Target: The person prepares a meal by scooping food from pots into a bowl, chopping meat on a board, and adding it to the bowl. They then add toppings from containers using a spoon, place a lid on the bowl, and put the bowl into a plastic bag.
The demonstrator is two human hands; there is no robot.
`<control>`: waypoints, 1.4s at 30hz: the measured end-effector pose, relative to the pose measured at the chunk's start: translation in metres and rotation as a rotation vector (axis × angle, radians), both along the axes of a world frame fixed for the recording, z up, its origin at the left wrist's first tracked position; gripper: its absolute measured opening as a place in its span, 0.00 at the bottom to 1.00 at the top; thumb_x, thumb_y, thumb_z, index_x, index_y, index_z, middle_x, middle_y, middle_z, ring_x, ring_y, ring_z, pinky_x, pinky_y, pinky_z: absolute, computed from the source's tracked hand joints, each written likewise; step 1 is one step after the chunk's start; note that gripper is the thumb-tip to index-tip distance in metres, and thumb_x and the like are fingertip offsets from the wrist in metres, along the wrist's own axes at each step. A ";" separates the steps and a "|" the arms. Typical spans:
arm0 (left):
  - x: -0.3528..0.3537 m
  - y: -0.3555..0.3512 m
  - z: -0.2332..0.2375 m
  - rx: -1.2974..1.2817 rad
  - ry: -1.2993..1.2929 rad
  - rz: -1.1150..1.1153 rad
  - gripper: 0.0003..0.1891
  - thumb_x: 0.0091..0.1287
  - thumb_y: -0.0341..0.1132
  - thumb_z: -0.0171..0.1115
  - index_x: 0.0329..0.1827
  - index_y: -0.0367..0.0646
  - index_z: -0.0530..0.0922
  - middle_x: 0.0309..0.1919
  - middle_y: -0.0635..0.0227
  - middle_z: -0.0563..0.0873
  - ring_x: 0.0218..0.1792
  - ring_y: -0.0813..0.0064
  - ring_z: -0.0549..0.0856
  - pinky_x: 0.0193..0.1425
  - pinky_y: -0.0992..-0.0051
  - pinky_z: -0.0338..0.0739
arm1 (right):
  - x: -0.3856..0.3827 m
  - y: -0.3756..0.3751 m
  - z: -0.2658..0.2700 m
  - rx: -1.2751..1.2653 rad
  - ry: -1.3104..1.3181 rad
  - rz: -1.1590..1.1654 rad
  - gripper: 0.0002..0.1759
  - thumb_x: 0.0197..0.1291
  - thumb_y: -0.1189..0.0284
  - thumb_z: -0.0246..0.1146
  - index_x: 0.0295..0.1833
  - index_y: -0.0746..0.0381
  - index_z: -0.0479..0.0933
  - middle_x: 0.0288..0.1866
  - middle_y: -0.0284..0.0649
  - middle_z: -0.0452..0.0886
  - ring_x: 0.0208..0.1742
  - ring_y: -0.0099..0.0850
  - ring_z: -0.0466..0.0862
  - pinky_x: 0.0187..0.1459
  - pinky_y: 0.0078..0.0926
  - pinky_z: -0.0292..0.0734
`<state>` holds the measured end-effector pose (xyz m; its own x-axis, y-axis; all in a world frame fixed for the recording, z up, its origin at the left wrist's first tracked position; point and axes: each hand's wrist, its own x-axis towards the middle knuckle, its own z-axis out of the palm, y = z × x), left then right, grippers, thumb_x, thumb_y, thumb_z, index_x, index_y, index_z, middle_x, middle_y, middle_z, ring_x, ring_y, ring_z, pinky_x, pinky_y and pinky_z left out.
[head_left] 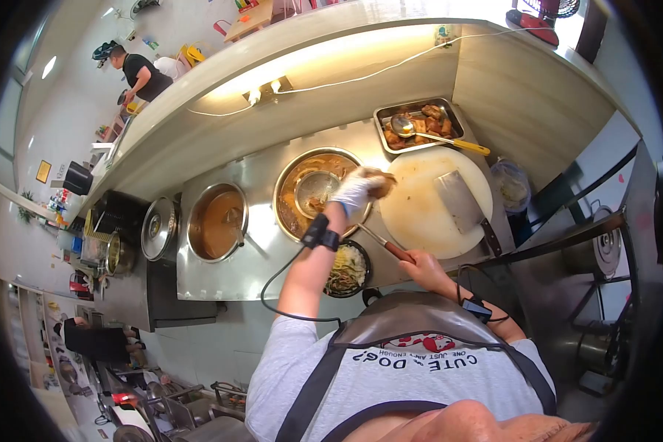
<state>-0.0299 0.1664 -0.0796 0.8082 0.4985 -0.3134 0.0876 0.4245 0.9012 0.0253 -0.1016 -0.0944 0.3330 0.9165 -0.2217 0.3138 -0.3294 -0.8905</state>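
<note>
My left hand, in a thin white glove, is closed around a brown piece of meat. It is between a steel pot of brown broth and a round cutting board. My right hand grips the wooden handle of a strainer, whose round basket rests in the broth with some bits inside. Below the pot stands a dark bowl of rice and shredded vegetables, partly behind my left forearm. A cleaver lies flat on the board's right side.
At the back right, a steel tray holds meat chunks and a yellow-handled ladle. A second brown-broth pot with a ladle stands left, beside a lidded pot. A white cord runs along the wall. Another person is beyond the partition.
</note>
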 end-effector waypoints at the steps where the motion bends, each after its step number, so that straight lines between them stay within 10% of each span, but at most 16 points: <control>1: 0.018 -0.008 -0.019 -0.033 -0.025 -0.081 0.19 0.63 0.34 0.69 0.53 0.34 0.76 0.41 0.60 0.86 0.38 0.71 0.86 0.42 0.71 0.83 | 0.000 -0.002 -0.003 0.034 0.023 -0.004 0.15 0.61 0.66 0.63 0.43 0.69 0.79 0.27 0.52 0.80 0.30 0.43 0.82 0.36 0.38 0.74; 5: 0.064 -0.047 -0.063 0.177 0.097 -0.264 0.21 0.58 0.33 0.69 0.53 0.32 0.78 0.39 0.58 0.88 0.41 0.67 0.87 0.43 0.68 0.83 | 0.003 -0.008 -0.008 0.048 -0.035 0.054 0.16 0.61 0.66 0.63 0.45 0.69 0.79 0.27 0.52 0.80 0.30 0.42 0.82 0.36 0.37 0.74; 8: 0.069 -0.065 -0.063 1.155 0.355 -0.287 0.24 0.53 0.34 0.66 0.54 0.36 0.79 0.43 0.50 0.85 0.47 0.54 0.84 0.54 0.64 0.78 | 0.003 -0.011 0.000 -0.002 -0.010 0.008 0.16 0.61 0.66 0.63 0.45 0.69 0.79 0.28 0.52 0.80 0.30 0.42 0.82 0.36 0.37 0.74; 18: -0.036 0.042 -0.036 1.763 0.577 0.005 0.07 0.57 0.29 0.59 0.35 0.40 0.85 0.32 0.51 0.86 0.36 0.53 0.87 0.44 0.59 0.81 | 0.009 -0.017 0.005 0.044 -0.039 0.004 0.16 0.62 0.66 0.63 0.46 0.68 0.79 0.28 0.52 0.80 0.31 0.44 0.82 0.36 0.38 0.75; 19: -0.045 0.046 -0.011 1.505 1.068 -0.346 0.07 0.58 0.30 0.60 0.34 0.39 0.85 0.35 0.49 0.87 0.37 0.52 0.88 0.42 0.60 0.82 | 0.008 -0.017 0.006 0.032 -0.052 0.002 0.16 0.62 0.66 0.63 0.47 0.68 0.79 0.28 0.52 0.80 0.31 0.44 0.82 0.37 0.38 0.75; 30: -0.097 0.076 -0.061 1.700 1.028 -0.339 0.12 0.65 0.29 0.52 0.42 0.48 0.86 0.43 0.54 0.87 0.45 0.57 0.88 0.51 0.61 0.82 | 0.000 -0.013 0.021 0.061 -0.128 0.062 0.16 0.61 0.68 0.63 0.49 0.68 0.79 0.32 0.55 0.81 0.35 0.47 0.83 0.39 0.38 0.76; 36: -0.103 0.078 -0.064 1.312 0.889 0.238 0.09 0.62 0.30 0.58 0.41 0.42 0.85 0.42 0.51 0.87 0.46 0.54 0.87 0.51 0.61 0.80 | -0.001 -0.010 0.033 0.014 -0.117 0.042 0.17 0.61 0.68 0.63 0.50 0.68 0.79 0.31 0.55 0.81 0.34 0.47 0.83 0.38 0.38 0.76; 42: -0.115 0.106 -0.066 0.665 0.632 0.270 0.08 0.57 0.29 0.67 0.40 0.41 0.82 0.32 0.62 0.86 0.32 0.71 0.85 0.39 0.72 0.80 | 0.000 -0.005 0.023 -0.014 -0.116 0.015 0.17 0.61 0.68 0.63 0.51 0.69 0.79 0.30 0.55 0.81 0.33 0.46 0.84 0.38 0.38 0.76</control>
